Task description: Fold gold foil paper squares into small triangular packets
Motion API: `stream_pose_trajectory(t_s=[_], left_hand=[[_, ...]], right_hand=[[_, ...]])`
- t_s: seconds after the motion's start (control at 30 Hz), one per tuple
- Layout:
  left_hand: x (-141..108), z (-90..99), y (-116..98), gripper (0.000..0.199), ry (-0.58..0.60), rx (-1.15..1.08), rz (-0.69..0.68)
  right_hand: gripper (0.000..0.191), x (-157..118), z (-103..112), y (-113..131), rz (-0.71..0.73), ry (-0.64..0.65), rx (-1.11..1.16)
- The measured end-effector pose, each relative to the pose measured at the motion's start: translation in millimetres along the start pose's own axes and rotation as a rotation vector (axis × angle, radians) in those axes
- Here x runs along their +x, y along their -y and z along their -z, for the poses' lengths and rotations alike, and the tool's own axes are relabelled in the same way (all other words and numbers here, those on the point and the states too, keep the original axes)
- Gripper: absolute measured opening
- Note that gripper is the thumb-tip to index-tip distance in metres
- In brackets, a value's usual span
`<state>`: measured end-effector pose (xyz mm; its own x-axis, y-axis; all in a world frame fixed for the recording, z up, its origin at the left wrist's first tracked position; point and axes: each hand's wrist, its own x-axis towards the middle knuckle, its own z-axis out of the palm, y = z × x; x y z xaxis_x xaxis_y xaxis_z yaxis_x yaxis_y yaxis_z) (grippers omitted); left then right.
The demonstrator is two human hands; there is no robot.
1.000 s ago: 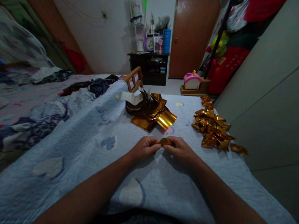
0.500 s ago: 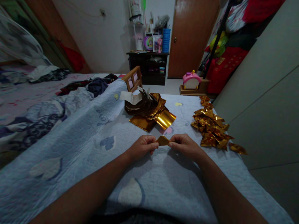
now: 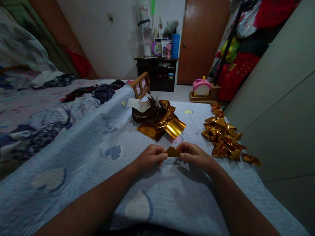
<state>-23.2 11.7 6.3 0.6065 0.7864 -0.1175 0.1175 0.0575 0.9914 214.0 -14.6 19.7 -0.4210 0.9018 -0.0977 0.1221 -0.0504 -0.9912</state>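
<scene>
A small piece of folded gold foil paper (image 3: 173,152) with a peaked top edge is stretched between my two hands, just above the blue quilt. My left hand (image 3: 153,155) pinches its left end between thumb and fingers. At its right end, my right hand (image 3: 194,155) has thumb and forefinger closed on the other corner. Beyond my hands lies a fanned stack of gold foil paper (image 3: 161,114), with shiny sheets spread at its front. To the right, a heap of folded gold foil pieces (image 3: 221,134) sits near the quilt's edge.
The pale blue quilt (image 3: 137,157) covers the surface under my hands and rises in a ridge on the left. A wooden chair back (image 3: 141,84) stands behind the stack. A pale cabinet (image 3: 278,124) borders the right side; a pink toy (image 3: 201,87) is farther back.
My right fingers have shifted slightly on the right end of the folded foil paper. My left hand keeps its pinch. The whole view has tilted up a little.
</scene>
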Motion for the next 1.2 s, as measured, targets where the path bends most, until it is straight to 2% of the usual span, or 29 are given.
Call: stream_pose_trajectory(t_s=[0.07,0.17,0.27,0.5,0.83,0.97,1.2], left_hand=[[-0.1,-0.5,1.5,0.04,0.026,0.032,0.0],[-0.4,-1.3,3.2,0.041,0.043,0.072,-0.014],[-0.1,-1.2,4.4,0.04,0.059,0.09,-0.035],[-0.7,1.1,6.1,0.041,0.08,0.102,-0.038],[-0.5,-7.1,0.1,0.034,0.034,0.079,-0.062],[-0.3,-8.1,-1.0,0.037,-0.03,0.177,-0.07],[1.3,-4.9,0.5,0.035,-0.083,0.163,-0.116]], right_hand=[[0.035,3.5,-10.2,1.8,0.058,-0.072,-0.013],[0.026,7.9,-24.7,2.8,0.061,-0.135,-0.085],[0.029,8.8,-30.9,1.8,0.048,-0.17,-0.066],[0.033,7.0,-23.6,-1.4,0.028,-0.086,0.062],[0.024,8.8,-24.4,-1.9,0.099,-0.098,-0.056],[0.024,7.4,-26.4,-1.0,0.072,-0.1,-0.097],[0.025,5.7,-20.6,0.0,0.067,-0.106,-0.24]])
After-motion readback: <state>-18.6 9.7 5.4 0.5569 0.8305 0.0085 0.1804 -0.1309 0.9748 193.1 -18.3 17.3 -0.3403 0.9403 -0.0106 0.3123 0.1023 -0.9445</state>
